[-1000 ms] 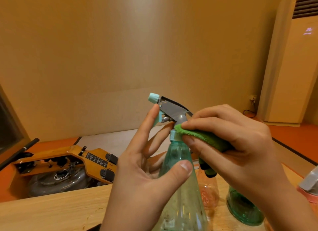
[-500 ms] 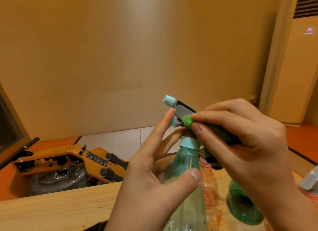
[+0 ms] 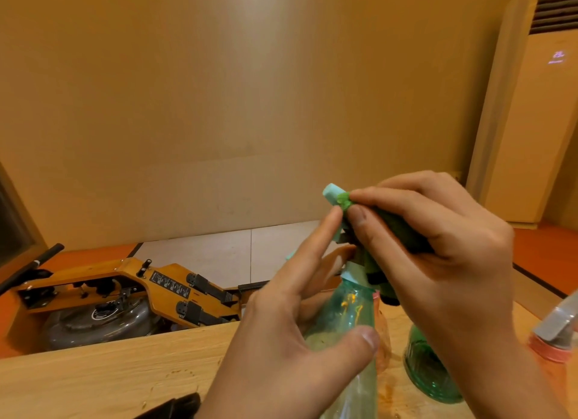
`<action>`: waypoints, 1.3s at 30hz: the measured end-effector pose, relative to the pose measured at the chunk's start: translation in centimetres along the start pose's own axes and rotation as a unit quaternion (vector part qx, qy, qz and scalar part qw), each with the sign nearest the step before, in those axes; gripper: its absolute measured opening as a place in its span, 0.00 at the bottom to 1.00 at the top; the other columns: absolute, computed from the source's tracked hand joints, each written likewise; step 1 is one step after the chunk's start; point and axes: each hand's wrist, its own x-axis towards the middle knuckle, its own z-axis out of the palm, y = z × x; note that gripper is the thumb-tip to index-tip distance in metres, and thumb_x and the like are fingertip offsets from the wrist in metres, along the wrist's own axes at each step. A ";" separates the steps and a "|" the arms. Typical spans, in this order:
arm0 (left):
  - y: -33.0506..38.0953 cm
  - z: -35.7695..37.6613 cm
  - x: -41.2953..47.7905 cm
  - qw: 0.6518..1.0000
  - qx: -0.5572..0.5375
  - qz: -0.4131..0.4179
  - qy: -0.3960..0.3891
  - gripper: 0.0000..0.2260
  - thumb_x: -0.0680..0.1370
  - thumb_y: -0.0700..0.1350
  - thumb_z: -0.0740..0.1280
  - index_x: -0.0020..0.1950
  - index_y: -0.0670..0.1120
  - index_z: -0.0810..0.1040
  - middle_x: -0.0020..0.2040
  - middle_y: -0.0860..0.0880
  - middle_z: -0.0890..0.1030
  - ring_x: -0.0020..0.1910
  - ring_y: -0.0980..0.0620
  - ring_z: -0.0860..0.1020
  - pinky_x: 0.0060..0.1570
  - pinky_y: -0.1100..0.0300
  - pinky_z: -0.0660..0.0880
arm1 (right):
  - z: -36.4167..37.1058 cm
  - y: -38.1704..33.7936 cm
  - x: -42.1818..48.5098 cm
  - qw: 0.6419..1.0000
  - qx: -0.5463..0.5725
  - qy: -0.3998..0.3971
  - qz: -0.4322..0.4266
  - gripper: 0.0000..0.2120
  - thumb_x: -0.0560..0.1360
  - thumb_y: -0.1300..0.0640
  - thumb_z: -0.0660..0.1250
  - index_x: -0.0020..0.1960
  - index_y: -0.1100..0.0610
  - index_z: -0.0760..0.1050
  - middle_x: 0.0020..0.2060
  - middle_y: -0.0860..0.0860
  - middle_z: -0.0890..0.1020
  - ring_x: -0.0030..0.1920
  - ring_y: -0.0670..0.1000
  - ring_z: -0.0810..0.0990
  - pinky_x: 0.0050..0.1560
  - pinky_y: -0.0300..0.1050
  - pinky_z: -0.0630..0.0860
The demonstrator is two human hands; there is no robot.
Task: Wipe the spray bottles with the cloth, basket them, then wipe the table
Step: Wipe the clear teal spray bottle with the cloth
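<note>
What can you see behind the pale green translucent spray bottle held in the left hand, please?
An orange-tinted translucent bottle stands on the wooden table just behind it, with a darker green bottle further right. The right hand and green cloth hide much of their tops.

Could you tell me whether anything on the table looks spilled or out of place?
Yes: an orange-brown smear stains the table between the held spray bottle and the green bottle, and small specks lie scattered further left.
</note>
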 end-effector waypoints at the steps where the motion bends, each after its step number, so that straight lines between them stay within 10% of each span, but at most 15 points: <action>1: 0.0 0.1 0.0 1.000 -0.002 0.000 -0.004 0.43 0.66 0.42 0.77 0.65 0.83 0.66 0.61 0.74 0.78 0.66 0.68 0.76 0.63 0.65 0.76 | 0.0 -0.1 0.0 1.000 0.002 0.010 0.001 0.06 0.78 0.59 0.72 0.54 0.60 0.85 0.45 0.53 0.83 0.47 0.54 0.82 0.46 0.49 0.76; 24: 0.1 -0.2 0.0 0.999 -0.026 -0.005 -0.022 0.43 0.66 0.40 0.77 0.65 0.82 0.68 0.62 0.69 0.81 0.65 0.58 0.80 0.64 0.59 0.77 | -0.6 -0.2 0.2 1.000 0.020 0.000 0.018 0.06 0.78 0.59 0.72 0.52 0.59 0.86 0.44 0.52 0.83 0.46 0.52 0.82 0.44 0.47 0.76; 30: 0.1 -1.5 0.6 0.993 -0.091 -0.005 0.071 0.42 0.63 0.36 0.78 0.64 0.76 0.75 0.58 0.60 0.86 0.52 0.51 0.87 0.44 0.65 0.81 | -0.5 0.3 0.4 0.996 0.015 -0.088 0.004 0.09 0.78 0.52 0.69 0.52 0.54 0.86 0.44 0.47 0.81 0.45 0.48 0.79 0.42 0.45 0.75; 39: -0.2 -0.9 0.3 0.996 -0.092 -0.017 -0.006 0.41 0.66 0.37 0.77 0.65 0.78 0.72 0.59 0.63 0.85 0.56 0.54 0.85 0.52 0.65 0.80 | -0.8 0.2 0.3 0.999 -0.011 -0.043 0.004 0.06 0.78 0.57 0.72 0.53 0.57 0.86 0.44 0.51 0.81 0.45 0.52 0.80 0.42 0.48 0.75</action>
